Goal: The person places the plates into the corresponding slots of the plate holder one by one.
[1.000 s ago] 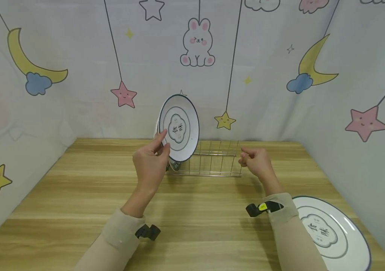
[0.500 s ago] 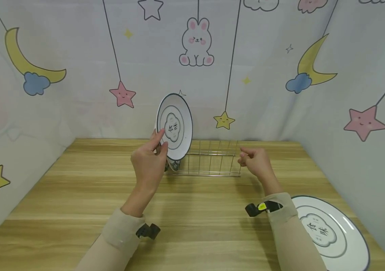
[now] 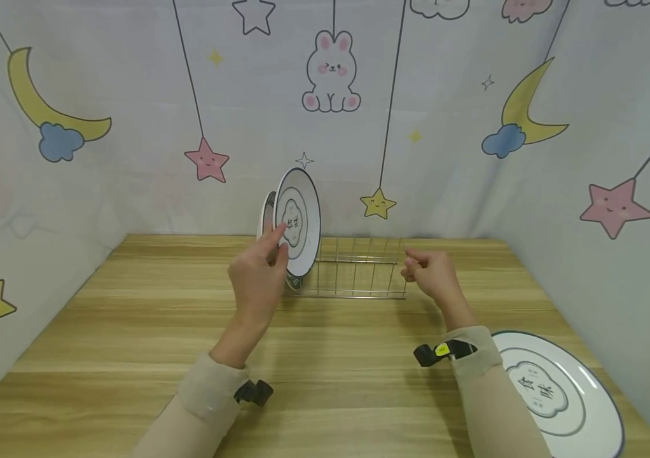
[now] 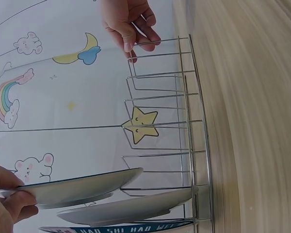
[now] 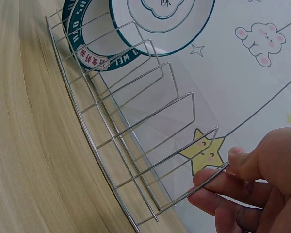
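Note:
My left hand (image 3: 256,277) pinches the near edge of a white plate (image 3: 304,207) with a thin blue rim, thumb on its face. That plate stands nearly upright over the left end of a wire dish rack (image 3: 353,261). In the left wrist view, a second plate (image 4: 136,206) leans in the rack slots beside it, then a green-rimmed plate (image 4: 131,228) with white lettering. The held plate's lower edge is near the tops of the wire dividers there. My right hand (image 3: 430,270) pinches the rack's right end wire between thumb and fingers.
A large white plate (image 3: 579,394) with a blue rim lies flat on the wooden table (image 3: 336,362) at right, partly behind the right sleeve. A printed cloth wall (image 3: 451,191) rises close behind the rack.
The plate in my left hand has shifted slightly left, then dropped lower and turned more edge-on, so a plate behind it shows more. My right hand stays on the rack.

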A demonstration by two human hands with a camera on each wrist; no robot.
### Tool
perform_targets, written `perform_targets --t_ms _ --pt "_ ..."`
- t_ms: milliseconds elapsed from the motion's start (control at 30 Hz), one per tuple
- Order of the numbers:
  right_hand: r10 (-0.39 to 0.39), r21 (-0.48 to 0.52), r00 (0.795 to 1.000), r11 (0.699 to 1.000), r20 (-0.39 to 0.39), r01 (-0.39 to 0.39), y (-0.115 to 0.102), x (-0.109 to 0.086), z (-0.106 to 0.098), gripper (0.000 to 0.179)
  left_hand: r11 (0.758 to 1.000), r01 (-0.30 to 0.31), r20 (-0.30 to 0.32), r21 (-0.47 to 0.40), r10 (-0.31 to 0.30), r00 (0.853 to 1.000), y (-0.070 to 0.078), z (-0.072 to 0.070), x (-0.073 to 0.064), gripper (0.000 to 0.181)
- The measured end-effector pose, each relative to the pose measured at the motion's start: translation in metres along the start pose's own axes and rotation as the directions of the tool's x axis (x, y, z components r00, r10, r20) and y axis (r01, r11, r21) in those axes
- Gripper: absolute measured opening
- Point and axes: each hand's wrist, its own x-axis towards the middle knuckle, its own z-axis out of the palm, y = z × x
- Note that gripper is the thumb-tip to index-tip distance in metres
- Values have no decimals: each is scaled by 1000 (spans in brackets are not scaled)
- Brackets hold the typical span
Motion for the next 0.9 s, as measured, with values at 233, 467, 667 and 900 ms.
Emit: perform_targets --t_ms 233,467,667,900 --pt "7 -11 1000 1000 -1 -7 -1 -1 0 37 1000 -20 15 4 20 1000 2 4 0 30" --pt "10 -4 1000 1000 3 -10 0 0 0 37 998 -48 27 38 47 999 2 8 -1 27" --pt "3 -8 1000 1000 6 -2 1 0 1 38 997 -62 39 53 60 997 2 11 -2 27" --pt "9 -12 1000 1000 6 -9 1 0 0 38 996 -83 35 41 81 996 1 14 -2 26"
